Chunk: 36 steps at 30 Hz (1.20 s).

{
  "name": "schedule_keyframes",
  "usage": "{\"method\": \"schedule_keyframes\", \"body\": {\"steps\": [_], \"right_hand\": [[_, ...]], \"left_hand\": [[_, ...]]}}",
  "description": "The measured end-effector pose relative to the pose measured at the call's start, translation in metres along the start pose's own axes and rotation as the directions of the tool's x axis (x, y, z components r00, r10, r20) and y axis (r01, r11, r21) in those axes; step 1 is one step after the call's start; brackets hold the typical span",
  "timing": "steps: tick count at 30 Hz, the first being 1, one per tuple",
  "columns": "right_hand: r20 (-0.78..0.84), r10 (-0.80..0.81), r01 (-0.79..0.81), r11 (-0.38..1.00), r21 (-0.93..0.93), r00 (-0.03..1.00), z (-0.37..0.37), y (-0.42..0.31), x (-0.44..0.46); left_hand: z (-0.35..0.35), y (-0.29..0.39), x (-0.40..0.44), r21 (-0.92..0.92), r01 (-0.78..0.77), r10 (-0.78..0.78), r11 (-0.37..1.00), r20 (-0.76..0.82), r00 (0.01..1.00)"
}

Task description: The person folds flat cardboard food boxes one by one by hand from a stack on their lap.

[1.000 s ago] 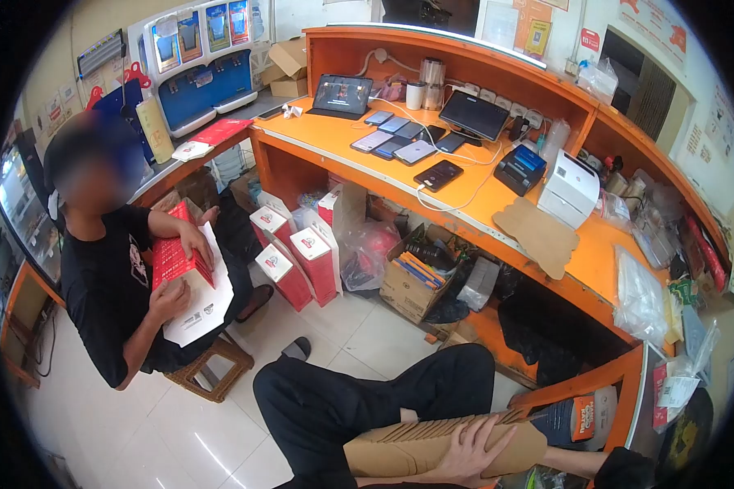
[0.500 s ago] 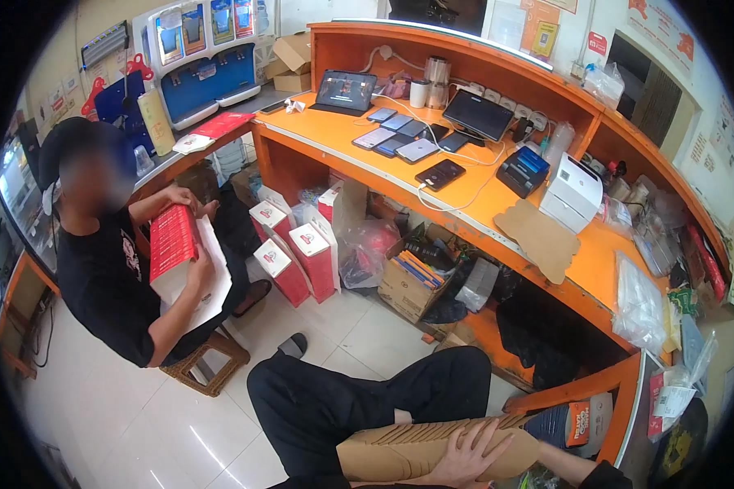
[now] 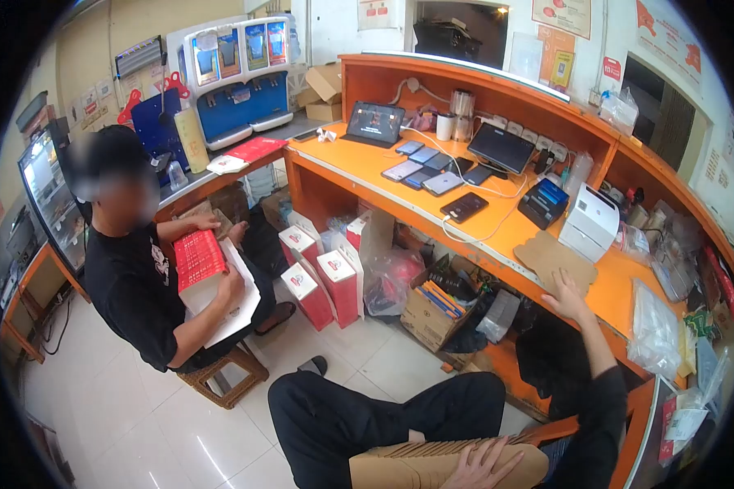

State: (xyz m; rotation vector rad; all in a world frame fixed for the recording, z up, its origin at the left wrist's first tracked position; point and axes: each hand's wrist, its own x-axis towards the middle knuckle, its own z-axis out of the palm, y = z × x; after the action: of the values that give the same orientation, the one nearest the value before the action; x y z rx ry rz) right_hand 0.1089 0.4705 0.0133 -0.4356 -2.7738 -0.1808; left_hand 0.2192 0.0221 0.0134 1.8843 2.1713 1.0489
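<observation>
A stack of brown flat cardboard pieces (image 3: 420, 468) lies across my lap, their edges fanned out along the top. Spread over the near face of that stack is my left hand (image 3: 488, 466), fingers apart and flat against it. My right hand (image 3: 571, 300) reaches to the desk's front edge, at a single flat piece of brown cardboard (image 3: 553, 259) with a wavy outline. Its fingers are apart and at the cardboard's near edge; whether they press on it I cannot tell.
On the orange desk (image 3: 359, 167) are several phones (image 3: 443, 182), a tablet (image 3: 373, 122), a card terminal (image 3: 543, 202) and a white printer (image 3: 589, 222). A seated person (image 3: 130, 253) at left holds a red and white box (image 3: 204, 265). Similar boxes (image 3: 336, 281) stand on the floor.
My right hand has come up from behind the stack on my lap to the cardboard on the desk. My left hand stays on the stack. The view has shifted slightly.
</observation>
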Motion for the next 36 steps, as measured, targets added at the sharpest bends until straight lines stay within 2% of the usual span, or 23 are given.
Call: {"method": "schedule_keyframes", "body": {"steps": [1, 4, 7, 13, 16, 19, 22, 24, 26, 28, 29, 31, 32, 33, 35, 36], "right_hand": [[-0.072, 0.034, -0.039, 0.996, -0.079, 0.997, 0.017, 0.002, 0.013], [0.156, 0.263, -0.279, 0.955, 0.096, 0.952, 0.039, -0.015, 0.031], [0.091, 0.22, -0.207, 0.969, -0.133, 0.971, 0.045, -0.017, 0.028], [0.019, 0.271, -0.264, 0.949, -0.172, 0.962, 0.02, -0.023, 0.032], [-0.137, 0.281, -0.299, 0.944, -0.137, 0.95, 0.01, -0.029, 0.033], [-0.081, 0.313, -0.314, 0.949, 0.002, 0.946, 0.018, -0.017, 0.036], [-0.011, 0.198, -0.191, 0.956, 0.224, 0.98, 0.014, -0.009, 0.032], [-0.08, 0.307, -0.301, 0.95, 0.076, 0.948, 0.005, -0.008, 0.033], [-0.25, 0.358, -0.364, 0.931, 0.023, 0.9, -0.009, -0.01, 0.039], [-0.495, 0.352, -0.366, 0.928, 0.072, 0.795, -0.048, -0.031, 0.042], [-0.576, 0.263, -0.263, 0.961, 0.086, 0.774, -0.064, -0.045, 0.041], [-0.723, 0.095, -0.048, 0.995, 0.084, 0.684, -0.093, -0.085, 0.038], [-0.693, 0.102, 0.026, 0.985, 0.172, 0.714, -0.105, -0.113, 0.032], [-0.657, 0.107, 0.092, 0.961, 0.261, 0.746, -0.117, -0.146, 0.02], [-0.418, 0.091, 0.104, 0.901, 0.421, 0.904, -0.148, -0.211, -0.009], [-0.365, 0.008, 0.189, 0.845, 0.501, 0.931, -0.156, -0.235, -0.02]], "left_hand": [[0.012, -0.003, 0.002, 0.043, 0.001, 0.001, 0.999, -0.057, 0.998], [0.029, -0.009, 0.007, 0.095, 0.007, 0.007, 0.995, -0.149, 0.989], [0.033, -0.013, 0.008, 0.106, 0.01, 0.008, 0.994, -0.172, 0.985], [0.034, -0.016, 0.01, 0.102, 0.015, 0.007, 0.995, -0.212, 0.977], [0.034, -0.018, 0.01, 0.09, 0.021, 0.0, 0.996, -0.231, 0.973], [0.034, -0.019, 0.01, 0.067, 0.024, -0.006, 0.997, -0.252, 0.968], [0.032, -0.021, 0.009, 0.029, 0.026, -0.017, 0.999, -0.263, 0.965], [0.028, -0.026, 0.008, -0.034, 0.023, -0.031, 0.999, -0.263, 0.964], [0.021, -0.031, 0.005, -0.168, 0.012, -0.052, 0.986, -0.239, 0.97], [0.008, -0.044, 0.005, -0.467, -0.007, -0.103, 0.884, -0.209, 0.972], [0.0, -0.053, 0.004, -0.628, -0.007, -0.141, 0.778, -0.186, 0.972], [-0.027, -0.071, 0.005, -0.786, -0.028, -0.202, 0.617, -0.192, 0.96], [-0.042, -0.081, 0.008, -0.788, -0.051, -0.213, 0.613, -0.227, 0.95], [-0.062, -0.087, 0.013, -0.722, -0.048, -0.222, 0.69, -0.274, 0.936], [-0.085, -0.105, 0.023, -0.507, -0.118, -0.115, 0.854, -0.405, 0.907], [-0.092, -0.108, 0.027, -0.421, -0.102, -0.115, 0.902, -0.458, 0.881]]}}
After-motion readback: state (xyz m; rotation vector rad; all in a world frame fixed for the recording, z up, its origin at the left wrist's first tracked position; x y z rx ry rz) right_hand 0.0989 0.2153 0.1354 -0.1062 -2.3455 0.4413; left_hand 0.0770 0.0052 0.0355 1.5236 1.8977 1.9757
